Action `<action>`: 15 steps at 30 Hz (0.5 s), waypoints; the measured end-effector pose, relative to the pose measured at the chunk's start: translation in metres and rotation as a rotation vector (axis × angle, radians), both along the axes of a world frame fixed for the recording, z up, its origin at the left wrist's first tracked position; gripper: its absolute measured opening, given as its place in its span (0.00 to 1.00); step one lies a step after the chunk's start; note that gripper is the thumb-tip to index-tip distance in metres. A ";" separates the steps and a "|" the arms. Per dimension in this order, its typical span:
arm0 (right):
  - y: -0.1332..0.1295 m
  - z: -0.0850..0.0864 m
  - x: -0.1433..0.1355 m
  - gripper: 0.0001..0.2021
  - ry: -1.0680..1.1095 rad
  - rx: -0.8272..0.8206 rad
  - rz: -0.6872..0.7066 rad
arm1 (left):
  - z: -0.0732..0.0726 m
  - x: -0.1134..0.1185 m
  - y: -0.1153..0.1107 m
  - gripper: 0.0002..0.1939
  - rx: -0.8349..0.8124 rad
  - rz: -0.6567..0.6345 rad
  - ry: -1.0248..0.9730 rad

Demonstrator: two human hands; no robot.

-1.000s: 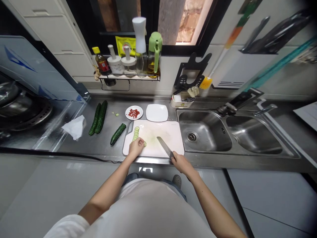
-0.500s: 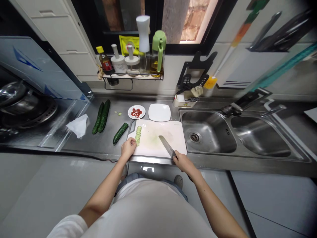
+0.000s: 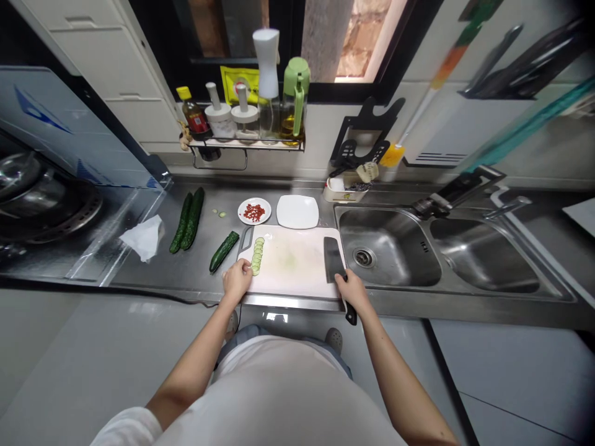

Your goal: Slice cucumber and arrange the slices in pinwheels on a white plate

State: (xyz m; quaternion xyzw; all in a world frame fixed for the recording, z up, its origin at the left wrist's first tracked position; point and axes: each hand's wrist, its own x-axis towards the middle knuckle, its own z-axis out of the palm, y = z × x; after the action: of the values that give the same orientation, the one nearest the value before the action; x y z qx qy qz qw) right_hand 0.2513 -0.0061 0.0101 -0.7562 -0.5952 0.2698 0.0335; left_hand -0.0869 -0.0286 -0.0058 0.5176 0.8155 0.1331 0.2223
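Observation:
A cleaver point(image 3: 333, 260) with a black handle lies flat at the right end of the white cutting board point(image 3: 297, 272). My right hand point(image 3: 351, 288) is closed on the cleaver near the base of its handle. Overlapping cucumber slices point(image 3: 257, 253) form a row along the board's left side. At the near end of that row is my left hand point(image 3: 238, 277), its fingers pinched together at the lowest slices; whether a slice is between them is too small to tell. Left of the board lies a cut cucumber point(image 3: 224, 251).
Behind the board stand a plate of chopped red pieces point(image 3: 266, 214) and a white square plate point(image 3: 297, 212). Two whole cucumbers point(image 3: 187, 220) and a crumpled tissue point(image 3: 143, 238) lie left. A double sink point(image 3: 388, 248) is right, a condiment rack point(image 3: 246, 147) above.
The cleaver has moved right and now lies flat, its broad side showing, at the board's right end. My right hand has shifted right with it. My left hand stays by the slices.

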 end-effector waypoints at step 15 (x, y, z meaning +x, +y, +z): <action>0.019 0.003 -0.008 0.22 -0.188 0.078 0.002 | -0.004 0.034 0.038 0.10 0.164 -0.053 -0.154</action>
State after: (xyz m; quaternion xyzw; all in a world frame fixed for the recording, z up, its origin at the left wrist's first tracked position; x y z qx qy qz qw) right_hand 0.2430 0.0129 0.0130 -0.7756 -0.6067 0.1743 0.0066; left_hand -0.0524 0.0092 -0.0100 0.5434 0.7685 0.2328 0.2447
